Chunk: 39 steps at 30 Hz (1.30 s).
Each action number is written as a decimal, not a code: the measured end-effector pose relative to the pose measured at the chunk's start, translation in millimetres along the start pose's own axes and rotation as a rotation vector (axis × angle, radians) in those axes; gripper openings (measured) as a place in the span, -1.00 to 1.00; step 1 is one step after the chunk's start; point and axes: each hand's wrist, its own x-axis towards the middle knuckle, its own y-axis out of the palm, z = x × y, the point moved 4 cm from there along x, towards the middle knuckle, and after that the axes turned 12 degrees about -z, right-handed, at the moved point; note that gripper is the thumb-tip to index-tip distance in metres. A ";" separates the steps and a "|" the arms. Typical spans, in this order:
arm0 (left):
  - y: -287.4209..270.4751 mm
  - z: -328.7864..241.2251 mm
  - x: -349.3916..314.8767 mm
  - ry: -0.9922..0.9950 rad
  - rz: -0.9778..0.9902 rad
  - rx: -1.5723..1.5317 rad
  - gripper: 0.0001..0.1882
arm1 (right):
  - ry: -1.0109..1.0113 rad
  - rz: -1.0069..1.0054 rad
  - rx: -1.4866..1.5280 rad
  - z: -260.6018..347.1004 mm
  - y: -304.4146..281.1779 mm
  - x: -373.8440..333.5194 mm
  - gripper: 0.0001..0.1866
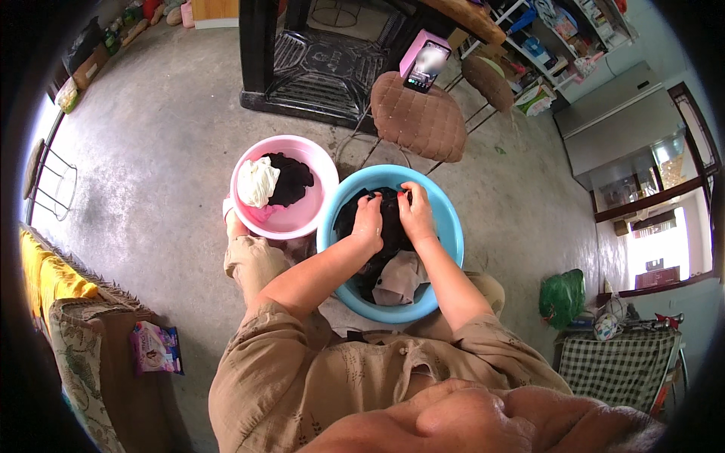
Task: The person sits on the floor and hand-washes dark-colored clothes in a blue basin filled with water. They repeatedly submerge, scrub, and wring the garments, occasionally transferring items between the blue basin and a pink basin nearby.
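Note:
Both hands are inside a large blue basin (451,249) between my knees. My left hand (368,220) grips dark wet-looking cloth (389,208), fingers curled round it. My right hand (416,215) is closed on the same dark cloth a little to the right, its thumb and fingers pinching the fabric near the far side of the basin. A pale greyish-pink cloth (399,278) lies in the near part of the basin, below my hands. The full shape of the dark cloth is hidden by my hands and its folds.
To the left, a pink basin (330,170) holds a white cloth (257,182), a black cloth (291,180) and a bit of pink fabric (260,212). A brown padded stool (415,121) bearing a phone (427,66) stands ahead. Beyond is a black metal stove frame (317,68).

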 end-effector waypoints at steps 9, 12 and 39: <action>-5.8 -9.4 5.3 0.078 -0.020 0.020 -0.49 | -0.186 0.549 -0.302 -3.6 30.8 -56.4 -0.38; -6.0 -16.3 -5.2 0.113 0.018 0.068 -0.38 | -0.188 0.609 -0.396 -8.9 41.5 -56.7 -0.38; -7.3 -15.8 -1.6 1.354 -0.132 0.794 -0.69 | 0.207 0.430 0.151 -60.7 73.6 -17.4 -0.69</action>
